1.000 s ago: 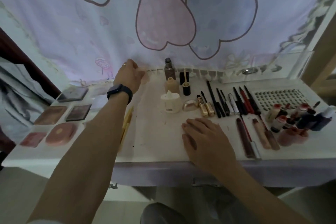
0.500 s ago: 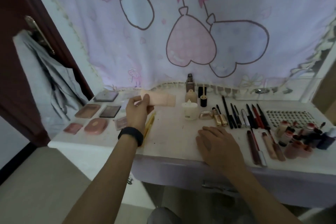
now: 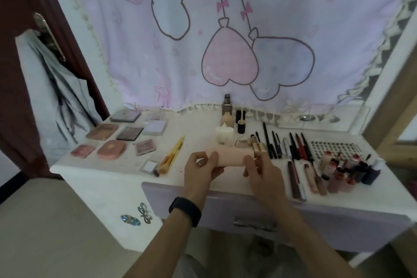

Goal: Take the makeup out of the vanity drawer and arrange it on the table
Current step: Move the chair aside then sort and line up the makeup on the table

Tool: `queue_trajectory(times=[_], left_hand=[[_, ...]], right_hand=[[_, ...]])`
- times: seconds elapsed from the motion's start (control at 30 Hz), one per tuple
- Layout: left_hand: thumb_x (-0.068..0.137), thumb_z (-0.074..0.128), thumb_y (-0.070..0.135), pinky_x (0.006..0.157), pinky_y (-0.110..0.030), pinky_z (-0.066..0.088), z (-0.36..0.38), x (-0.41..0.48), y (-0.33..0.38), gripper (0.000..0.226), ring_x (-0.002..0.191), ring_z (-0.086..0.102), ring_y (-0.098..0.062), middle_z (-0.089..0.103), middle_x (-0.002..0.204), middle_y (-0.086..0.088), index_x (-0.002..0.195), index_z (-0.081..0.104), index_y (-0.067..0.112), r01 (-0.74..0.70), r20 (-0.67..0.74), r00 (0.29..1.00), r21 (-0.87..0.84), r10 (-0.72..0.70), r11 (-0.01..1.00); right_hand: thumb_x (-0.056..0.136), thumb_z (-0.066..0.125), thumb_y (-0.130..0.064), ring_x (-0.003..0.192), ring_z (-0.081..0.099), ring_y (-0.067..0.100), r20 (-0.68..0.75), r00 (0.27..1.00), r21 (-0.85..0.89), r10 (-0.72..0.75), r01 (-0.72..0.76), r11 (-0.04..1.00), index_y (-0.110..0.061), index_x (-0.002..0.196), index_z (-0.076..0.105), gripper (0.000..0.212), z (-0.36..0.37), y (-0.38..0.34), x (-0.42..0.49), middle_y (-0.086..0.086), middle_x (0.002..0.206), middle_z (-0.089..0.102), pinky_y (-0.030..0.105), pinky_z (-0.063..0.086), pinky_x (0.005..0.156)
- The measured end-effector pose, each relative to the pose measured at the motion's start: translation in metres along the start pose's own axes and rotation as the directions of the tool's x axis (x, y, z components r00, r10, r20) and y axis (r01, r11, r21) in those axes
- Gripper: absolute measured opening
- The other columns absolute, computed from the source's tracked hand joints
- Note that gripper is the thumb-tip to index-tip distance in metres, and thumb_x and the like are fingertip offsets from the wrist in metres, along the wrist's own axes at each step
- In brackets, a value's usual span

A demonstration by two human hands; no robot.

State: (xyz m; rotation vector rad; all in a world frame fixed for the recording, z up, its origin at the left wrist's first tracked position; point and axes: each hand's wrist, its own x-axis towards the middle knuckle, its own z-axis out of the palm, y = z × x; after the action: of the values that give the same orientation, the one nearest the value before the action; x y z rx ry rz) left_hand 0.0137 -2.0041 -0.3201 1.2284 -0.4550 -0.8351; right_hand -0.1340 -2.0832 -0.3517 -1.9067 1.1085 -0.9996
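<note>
Both hands hold a peach-pink makeup tube (image 3: 232, 157) level above the front middle of the white vanity table (image 3: 198, 128). My left hand (image 3: 200, 170) grips its left end, and my right hand (image 3: 262, 171) pinches its right end. The lilac drawer front (image 3: 228, 212) below the hands is closed, its metal handle (image 3: 253, 221) showing. Makeup lies in groups on the table: compacts and palettes (image 3: 111, 150) at the left, brushes (image 3: 172, 156) left of centre, bottles (image 3: 224, 134) behind the tube, pencils and liners (image 3: 284, 144) and small bottles (image 3: 349, 169) at the right.
A pink cartoon curtain (image 3: 248, 40) hangs behind the table. A dark door (image 3: 24, 29) with a grey garment (image 3: 49, 88) stands at the left. Hair clips (image 3: 137, 216) stick to the vanity's white side. A studded sheet (image 3: 334, 148) lies at the right rear.
My left hand picked up the tube from the back of the table and brought it forward. My right hand lifted off the tabletop and took the tube's other end. The view tilted up.
</note>
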Motion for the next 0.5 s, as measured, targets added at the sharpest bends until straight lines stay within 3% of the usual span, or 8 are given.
queue_trajectory(times=[0.07,0.13,0.2,0.27,0.4,0.5], left_hand=[[0.092,0.068,0.013,0.069,-0.028,0.060,0.001,-0.001,-0.001,0.031,0.094,0.070,-0.021,0.063,0.117,-0.011,0.118,0.051,0.017,-0.070,0.029,0.997,0.094,0.067,0.993],[0.090,0.071,0.013,0.071,-0.025,0.059,0.001,-0.001,-0.004,0.045,0.102,0.064,-0.012,0.056,0.123,0.001,0.125,0.048,0.028,-0.266,0.098,0.964,0.307,0.248,0.914],[0.083,0.077,0.018,0.080,-0.017,0.055,0.001,0.002,-0.009,0.059,0.113,0.053,0.002,0.045,0.131,0.010,0.130,0.046,0.035,-0.492,0.269,0.871,0.489,0.412,0.720],[0.079,0.081,0.026,0.090,-0.014,0.050,0.001,0.005,-0.013,0.062,0.115,0.044,0.009,0.036,0.137,0.012,0.129,0.047,0.040,-0.641,0.456,0.766,0.599,0.452,0.481],[0.083,0.074,0.039,0.088,-0.037,0.054,-0.002,0.017,-0.019,0.045,0.108,0.056,-0.022,0.056,0.129,0.000,0.126,0.063,0.031,-0.726,0.583,0.602,0.684,0.546,0.070],[0.089,0.056,0.050,0.089,-0.033,0.047,-0.004,0.025,-0.023,0.042,0.109,0.051,-0.022,0.063,0.122,-0.003,0.124,0.067,0.028,-0.742,0.628,0.508,0.667,0.590,-0.071]], right_hand=[[0.101,0.050,-0.047,0.061,0.061,-0.001,0.010,0.999,0.049,0.039,-0.039,0.998,-0.026,0.118,0.055,0.027,-0.002,0.003,0.002,-0.008,0.073,0.068,0.015,0.041,0.050],[0.102,0.052,-0.039,0.059,0.060,0.000,0.019,0.998,0.097,0.066,-0.068,0.993,-0.031,0.119,0.053,0.019,-0.004,0.003,0.005,-0.011,0.074,0.070,0.018,0.041,0.053],[0.102,0.052,-0.034,0.057,0.058,0.001,0.031,0.996,0.138,0.080,-0.083,0.987,-0.036,0.115,0.053,0.013,-0.005,0.004,0.007,-0.015,0.075,0.070,0.024,0.042,0.056],[0.103,0.052,-0.030,0.056,0.056,0.001,0.044,0.994,0.198,0.098,-0.105,0.974,-0.033,0.110,0.057,0.009,-0.007,0.004,0.008,-0.011,0.071,0.069,0.029,0.043,0.059],[0.104,0.051,-0.027,0.059,0.055,0.005,0.054,0.992,0.288,0.113,-0.123,0.949,-0.028,0.107,0.061,0.010,-0.012,0.003,0.006,-0.005,0.066,0.064,0.032,0.044,0.060],[0.105,0.049,-0.030,0.060,0.055,0.006,0.047,0.994,0.264,0.102,-0.110,0.958,-0.029,0.106,0.060,0.011,-0.011,0.002,0.005,-0.004,0.070,0.063,0.033,0.047,0.060]])
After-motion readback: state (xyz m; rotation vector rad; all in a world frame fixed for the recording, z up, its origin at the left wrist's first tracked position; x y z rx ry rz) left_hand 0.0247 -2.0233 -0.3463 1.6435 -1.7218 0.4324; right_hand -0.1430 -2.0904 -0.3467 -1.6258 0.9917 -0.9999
